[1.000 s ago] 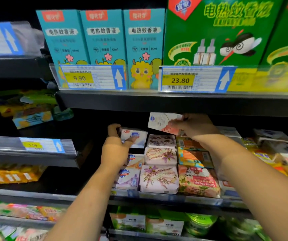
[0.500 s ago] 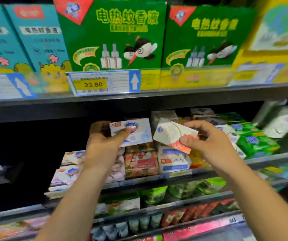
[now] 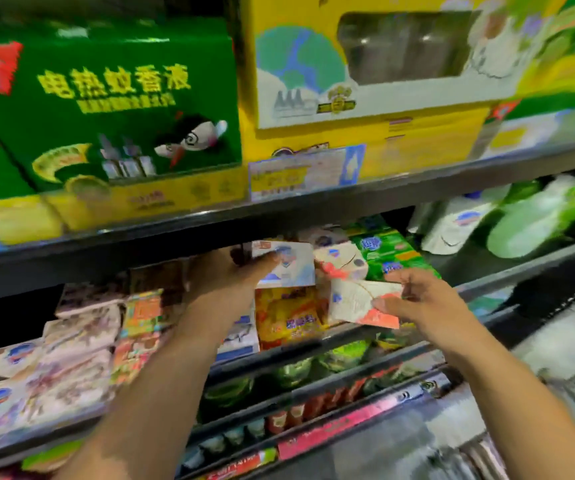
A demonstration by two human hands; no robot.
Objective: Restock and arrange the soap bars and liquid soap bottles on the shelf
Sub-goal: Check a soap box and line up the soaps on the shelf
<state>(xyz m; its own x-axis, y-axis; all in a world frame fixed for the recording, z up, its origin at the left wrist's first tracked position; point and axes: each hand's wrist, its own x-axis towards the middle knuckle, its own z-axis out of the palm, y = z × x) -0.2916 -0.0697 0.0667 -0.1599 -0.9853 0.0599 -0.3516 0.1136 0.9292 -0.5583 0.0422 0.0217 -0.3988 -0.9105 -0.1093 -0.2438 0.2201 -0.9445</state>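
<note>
The soap shelf (image 3: 331,336) is running across the middle, its rows packed close under the dark shelf above. Both hands are reaching in at its right part. The left hand (image 3: 230,275) is gripping a white-blue soap box (image 3: 288,265), thumb across its face. The right hand (image 3: 417,303) is pinching a white-pink box (image 3: 362,303) at its corner, the other fingers loose.

Doing this well likely means finding each box's matching row, sliding it in flat, label outward, without knocking neighbours.

Green packs (image 3: 393,252) are crowding the back; yellow packs (image 3: 288,317) are sitting just below the hands. White and green bottles (image 3: 508,220) are standing well right. The low overhead shelf is limiting clearance.
</note>
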